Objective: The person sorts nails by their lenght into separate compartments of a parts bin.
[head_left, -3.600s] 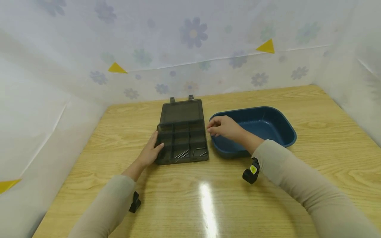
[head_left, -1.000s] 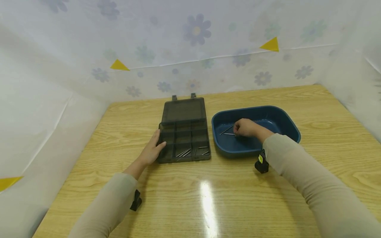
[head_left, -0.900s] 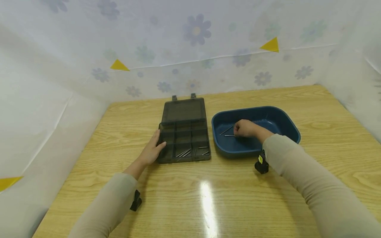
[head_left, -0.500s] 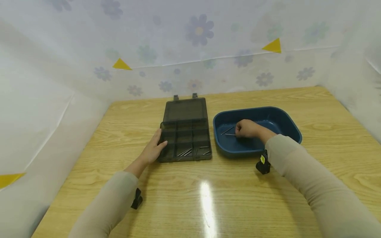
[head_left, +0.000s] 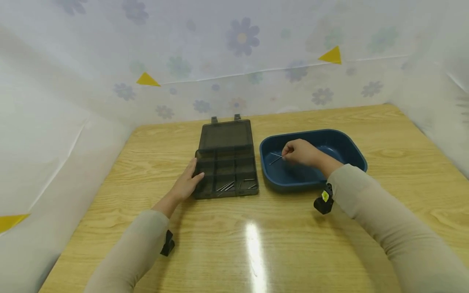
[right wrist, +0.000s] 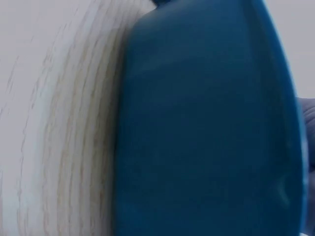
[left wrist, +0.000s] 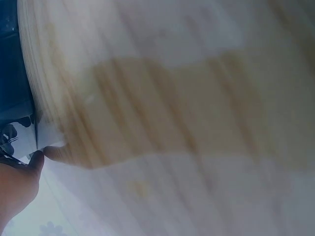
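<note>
My right hand (head_left: 304, 153) is over the left part of a blue plastic basin (head_left: 289, 182). Its thumb and fingertips pinch one end of a thin nail-like metal rod (head_left: 276, 155). Just below, a second thin rod (head_left: 275, 160) lies on the basin floor. My left hand (head_left: 185, 183) rests at the left side of a dark see-through compartment box (head_left: 205, 171), fingers along the wall and thumb over the rim. Several longer rods (head_left: 225, 186) lie in the front middle compartment; shorter ones (head_left: 249, 180) are in the front right one. The right wrist view shows mainly the basin's outer wall (right wrist: 197, 123).
The box's lid (head_left: 227, 134) lies folded back, its two latches toward the rear wall. The basin stands close to the box's right side on a wood-grain table (head_left: 205, 244). White sheeting with flowers (head_left: 242, 36) encloses the back and sides.
The right hand went from beside the box down into the basin, then rose slightly with one end of a rod between its fingertips. The left hand stays at the box.
</note>
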Action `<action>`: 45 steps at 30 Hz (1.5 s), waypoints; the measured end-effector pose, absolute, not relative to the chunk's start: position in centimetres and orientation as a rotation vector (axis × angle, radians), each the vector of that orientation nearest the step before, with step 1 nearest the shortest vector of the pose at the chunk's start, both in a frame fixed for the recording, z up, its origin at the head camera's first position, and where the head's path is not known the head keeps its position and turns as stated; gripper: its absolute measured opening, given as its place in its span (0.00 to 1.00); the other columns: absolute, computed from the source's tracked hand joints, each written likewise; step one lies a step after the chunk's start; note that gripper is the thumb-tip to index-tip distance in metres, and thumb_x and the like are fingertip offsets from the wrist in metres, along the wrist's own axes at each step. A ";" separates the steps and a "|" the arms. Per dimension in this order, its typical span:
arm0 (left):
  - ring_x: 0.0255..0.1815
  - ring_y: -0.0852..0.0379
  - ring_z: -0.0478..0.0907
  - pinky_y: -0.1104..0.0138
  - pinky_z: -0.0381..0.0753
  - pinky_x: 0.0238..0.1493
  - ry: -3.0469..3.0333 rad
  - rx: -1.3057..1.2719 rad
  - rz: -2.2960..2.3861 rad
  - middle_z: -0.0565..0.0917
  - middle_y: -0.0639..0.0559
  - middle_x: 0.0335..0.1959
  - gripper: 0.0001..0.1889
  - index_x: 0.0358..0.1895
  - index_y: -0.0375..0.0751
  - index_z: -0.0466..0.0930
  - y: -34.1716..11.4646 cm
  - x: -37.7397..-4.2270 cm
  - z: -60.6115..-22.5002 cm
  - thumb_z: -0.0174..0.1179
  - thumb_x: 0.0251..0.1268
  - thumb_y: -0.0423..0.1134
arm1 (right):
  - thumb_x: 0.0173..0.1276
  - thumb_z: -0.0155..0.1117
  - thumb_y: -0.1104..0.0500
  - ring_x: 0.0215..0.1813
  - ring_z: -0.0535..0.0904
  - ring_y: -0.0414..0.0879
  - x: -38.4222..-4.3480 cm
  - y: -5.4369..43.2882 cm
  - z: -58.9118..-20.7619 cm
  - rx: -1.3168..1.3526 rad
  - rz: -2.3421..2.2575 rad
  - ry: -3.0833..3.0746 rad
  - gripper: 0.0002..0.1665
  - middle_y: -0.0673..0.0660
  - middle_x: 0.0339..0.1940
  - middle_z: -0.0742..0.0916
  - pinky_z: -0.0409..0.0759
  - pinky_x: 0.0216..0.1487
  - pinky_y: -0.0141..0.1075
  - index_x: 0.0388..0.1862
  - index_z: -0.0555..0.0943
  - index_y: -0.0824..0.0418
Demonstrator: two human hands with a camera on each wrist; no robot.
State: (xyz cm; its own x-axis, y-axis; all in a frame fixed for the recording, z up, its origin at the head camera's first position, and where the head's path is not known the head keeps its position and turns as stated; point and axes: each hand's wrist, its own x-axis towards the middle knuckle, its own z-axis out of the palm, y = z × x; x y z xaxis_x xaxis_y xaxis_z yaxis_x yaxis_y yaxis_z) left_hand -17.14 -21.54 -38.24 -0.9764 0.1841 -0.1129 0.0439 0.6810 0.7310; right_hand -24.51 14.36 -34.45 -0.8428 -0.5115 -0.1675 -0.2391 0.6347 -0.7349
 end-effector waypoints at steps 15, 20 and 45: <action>0.66 0.47 0.32 0.53 0.37 0.62 2.717 0.198 1.192 0.36 0.39 0.67 0.32 0.66 0.35 0.32 -21.5 -17.1 -38.1 0.39 0.68 0.42 | 0.64 0.52 0.60 0.42 0.74 0.56 -23.9 13.4 -33.5 -0.535 -1.292 2.396 0.16 0.67 0.42 0.77 0.73 0.42 0.45 0.47 0.74 0.70; 0.66 0.47 0.32 0.52 0.37 0.62 2.710 0.206 1.190 0.35 0.39 0.67 0.32 0.66 0.35 0.32 -21.5 -17.0 -37.9 0.38 0.68 0.42 | 0.64 0.53 0.59 0.42 0.74 0.57 -23.6 12.2 -33.1 -0.547 -1.336 2.352 0.16 0.66 0.41 0.77 0.73 0.41 0.44 0.46 0.74 0.69; 0.66 0.47 0.32 0.52 0.37 0.62 2.712 0.209 1.208 0.36 0.40 0.67 0.32 0.66 0.36 0.32 -21.6 -16.6 -37.7 0.39 0.68 0.42 | 0.61 0.55 0.65 0.34 0.72 0.58 -21.8 7.1 -33.0 -0.661 -1.472 2.164 0.12 0.69 0.37 0.77 0.74 0.33 0.41 0.41 0.75 0.72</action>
